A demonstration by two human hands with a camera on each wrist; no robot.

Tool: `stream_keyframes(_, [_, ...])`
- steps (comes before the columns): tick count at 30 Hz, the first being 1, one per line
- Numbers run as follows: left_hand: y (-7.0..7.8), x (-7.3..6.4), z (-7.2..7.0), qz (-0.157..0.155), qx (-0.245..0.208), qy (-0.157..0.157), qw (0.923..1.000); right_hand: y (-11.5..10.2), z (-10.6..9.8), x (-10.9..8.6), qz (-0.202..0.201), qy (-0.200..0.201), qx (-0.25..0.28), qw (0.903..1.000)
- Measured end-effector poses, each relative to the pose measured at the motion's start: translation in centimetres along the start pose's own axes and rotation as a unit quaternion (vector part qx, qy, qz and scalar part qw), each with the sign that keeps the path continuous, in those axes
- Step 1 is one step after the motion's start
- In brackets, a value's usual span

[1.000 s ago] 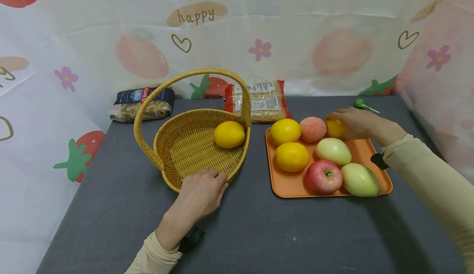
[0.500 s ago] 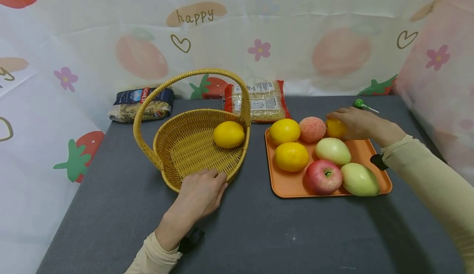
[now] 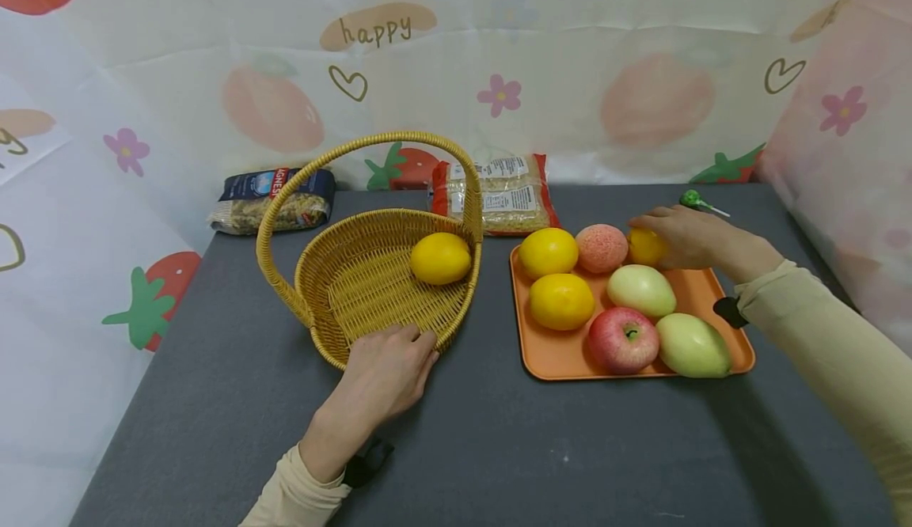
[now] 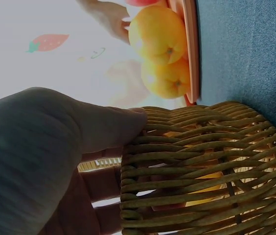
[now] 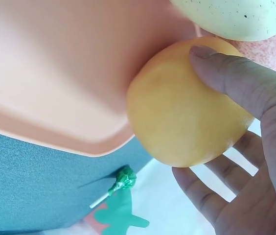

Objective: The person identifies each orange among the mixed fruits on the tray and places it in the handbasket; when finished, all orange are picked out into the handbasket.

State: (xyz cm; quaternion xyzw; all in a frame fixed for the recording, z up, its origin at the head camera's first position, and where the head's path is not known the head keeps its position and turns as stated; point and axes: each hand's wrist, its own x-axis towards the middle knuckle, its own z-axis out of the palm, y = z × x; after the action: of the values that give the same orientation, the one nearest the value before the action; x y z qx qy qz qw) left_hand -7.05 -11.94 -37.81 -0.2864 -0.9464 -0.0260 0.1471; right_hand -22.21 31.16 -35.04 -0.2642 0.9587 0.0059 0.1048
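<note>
My left hand [image 3: 390, 369] grips the near rim of a yellow wicker basket [image 3: 356, 234]; in the left wrist view the thumb lies on the outside of the weave [image 4: 196, 161] and fingers are inside. One yellow fruit [image 3: 440, 259] sits at the right inside the basket. At the back right of the orange tray [image 3: 549, 365], my right hand [image 3: 687, 236] holds an orange [image 3: 645, 248]. The right wrist view shows the thumb on one side of this orange [image 5: 182, 107] and fingers on the other. It appears to touch or nearly touch the tray.
Beside the held orange are a pink textured fruit [image 3: 602, 248], two yellow fruits [image 3: 561, 302], a red apple [image 3: 623, 341] and two pale green fruits [image 3: 693, 346]. Behind stand two food packets [image 3: 509, 199] and a green lollipop [image 3: 691, 199]. A printed cloth [image 3: 570, 115] hangs at the back.
</note>
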Motion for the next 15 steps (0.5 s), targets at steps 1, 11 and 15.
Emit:
stream_keyframes(1, [0.0, 0.0, 0.0, 0.000, 0.000, 0.000, 1.0000, 0.0, 0.0, 0.0, 0.001, 0.002, 0.000, 1.0000])
stream_keyframes(11, [0.0, -0.1, 0.1, 0.003, 0.003, 0.006, 1.0000, 0.1, -1.2, -0.6, 0.050, 0.043, 0.006, 0.9978])
stream_keyframes(15, [0.0, -0.1, 0.1, 0.004, 0.002, 0.010, 0.9999, -0.5, -2.6, -0.8, 0.041, 0.088, 0.009, 0.9952])
